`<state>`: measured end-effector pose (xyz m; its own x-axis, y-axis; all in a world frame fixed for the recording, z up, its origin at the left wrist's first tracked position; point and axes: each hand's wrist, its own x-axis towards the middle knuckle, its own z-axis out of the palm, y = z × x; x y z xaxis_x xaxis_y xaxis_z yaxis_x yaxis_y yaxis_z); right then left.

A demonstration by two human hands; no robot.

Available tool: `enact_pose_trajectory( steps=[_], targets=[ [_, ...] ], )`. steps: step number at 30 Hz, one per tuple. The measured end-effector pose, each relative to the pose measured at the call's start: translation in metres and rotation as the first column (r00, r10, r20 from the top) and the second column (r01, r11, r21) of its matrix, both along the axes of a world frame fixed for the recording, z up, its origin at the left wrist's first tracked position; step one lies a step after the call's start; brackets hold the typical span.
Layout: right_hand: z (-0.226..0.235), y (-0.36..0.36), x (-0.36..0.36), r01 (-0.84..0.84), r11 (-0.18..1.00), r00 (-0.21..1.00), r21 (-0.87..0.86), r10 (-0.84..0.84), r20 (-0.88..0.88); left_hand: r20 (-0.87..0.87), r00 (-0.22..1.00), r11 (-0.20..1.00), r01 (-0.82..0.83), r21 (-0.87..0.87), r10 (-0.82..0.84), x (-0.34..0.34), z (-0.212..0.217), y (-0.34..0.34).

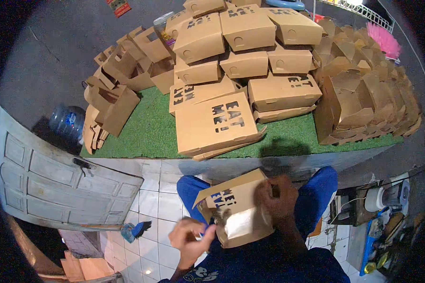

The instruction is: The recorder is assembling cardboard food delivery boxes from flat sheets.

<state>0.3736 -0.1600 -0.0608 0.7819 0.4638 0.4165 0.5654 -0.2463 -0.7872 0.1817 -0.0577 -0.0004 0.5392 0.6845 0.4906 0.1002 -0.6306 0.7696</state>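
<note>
Printed dark shirt point(274, 262), left hand point(188, 237) pinching blue object point(204, 229), right hand point(278, 196) curled at black-lettered box point(240, 207), hold unclear

Indistinct blue object point(205, 229) in left fingers point(207, 239), topmost box point(203, 6) cut off

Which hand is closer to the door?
Left. The left hand is right of the door; the right hand is farther right, at the lap box's right side.

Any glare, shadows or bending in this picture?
Head view: bright, glare-like patch in the open box; right hand shaded, left hand brighter. Head view again: dark shadow at the front of the green mat; door bowed by the fisheye; corners black.
</note>
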Motion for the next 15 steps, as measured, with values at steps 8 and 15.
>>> enact_pose_trajectory(
  steps=[8, 15],
  targets=[
    [-0.008, 0.002, 0.006, -0.058, 0.998, 0.998, 0.003, 0.058, 0.010, 0.012, 0.990, 0.847, -0.112, -0.519, 0.138, 0.002, -0.017, 0.023],
    [0.003, 0.010, 0.004, -0.122, 0.987, 0.988, -0.106, 0.110, -0.112, -0.106, 0.985, 0.864, -0.171, -0.474, 0.137, -0.003, -0.036, 0.039]
  ],
)
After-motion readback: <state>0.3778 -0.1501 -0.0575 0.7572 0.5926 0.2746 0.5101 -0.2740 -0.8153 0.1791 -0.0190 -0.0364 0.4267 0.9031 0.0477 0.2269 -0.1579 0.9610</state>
